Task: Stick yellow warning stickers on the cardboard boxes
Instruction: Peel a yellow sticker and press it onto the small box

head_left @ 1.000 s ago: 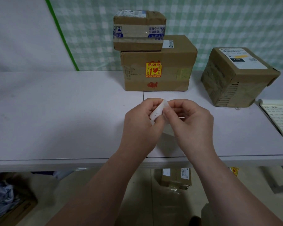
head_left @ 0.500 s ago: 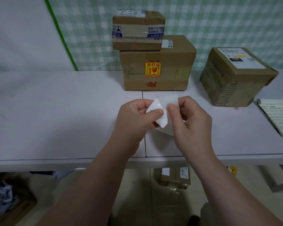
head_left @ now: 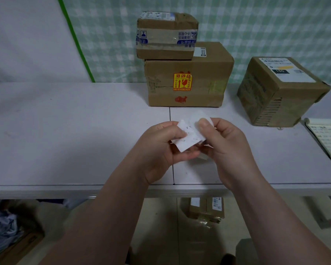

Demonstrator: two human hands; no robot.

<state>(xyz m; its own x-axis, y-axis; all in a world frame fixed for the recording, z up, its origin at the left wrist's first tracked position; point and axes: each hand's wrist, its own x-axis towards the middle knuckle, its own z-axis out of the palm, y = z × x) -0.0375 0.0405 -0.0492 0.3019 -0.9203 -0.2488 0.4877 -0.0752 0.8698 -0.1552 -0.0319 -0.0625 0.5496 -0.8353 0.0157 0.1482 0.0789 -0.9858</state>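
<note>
Both hands meet above the near edge of the tabletop [head_left: 69, 131], each gripping a white sheet of paper. Left hand [head_left: 161, 148] pinches the lower sheet [head_left: 187, 138] between thumb and fingers; its white underside faces the camera, with faint marks showing through. Right hand [head_left: 227, 148] pinches a second white piece [head_left: 199, 116] that rises just behind the first, the thumb pressed on its front. The two pieces overlap between the hands, and whether they are still joined there cannot be told. No yellow face of the held sticker is visible from this side.

Beyond the hands, a large cardboard box [head_left: 204, 87] stands on the tabletop against the checked green wall covering [head_left: 256, 25]. A yellow warning sticker [head_left: 182, 81] with red print is stuck on its front face, above a red mark. A smaller cardboard box [head_left: 166, 35], wrapped in tape with blue print, sits on top of the large one toward its left side. To the right, well apart from the stack, a third cardboard box [head_left: 279, 96] sits turned at an angle, a white shipping label on its top. Just right of that box, a pad of printed sheets [head_left: 329, 138] lies at the picture's edge. Under the tabletop, another box [head_left: 206, 209] rests on the floor.
</note>
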